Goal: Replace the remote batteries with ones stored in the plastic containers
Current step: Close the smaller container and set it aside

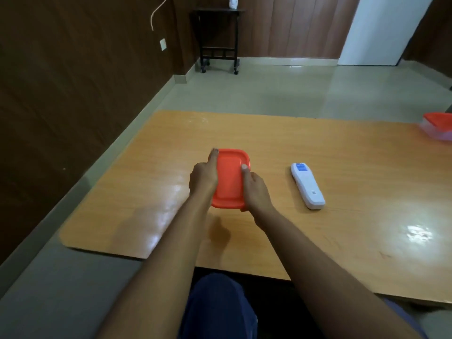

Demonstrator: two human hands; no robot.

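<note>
A plastic container with an orange lid (230, 178) sits near the middle of the wooden table (342, 236). My left hand (204, 176) grips its left side, one finger stretched along the far left corner. My right hand (255, 190) holds its right side, with the thumb resting on the lid. The lid is on and hides what is inside. A white remote (307, 185) lies face down to the right of the container, a blue label at its far end, untouched. A second container with an orange lid (439, 127) stands at the far right edge of the view.
The table's left edge runs close to a dark wood-panelled wall. Beyond the table lies pale tiled floor, with a small dark side table (219, 37) on wheels against the back wall. My knee in dark blue cloth (217, 307) shows under the near edge.
</note>
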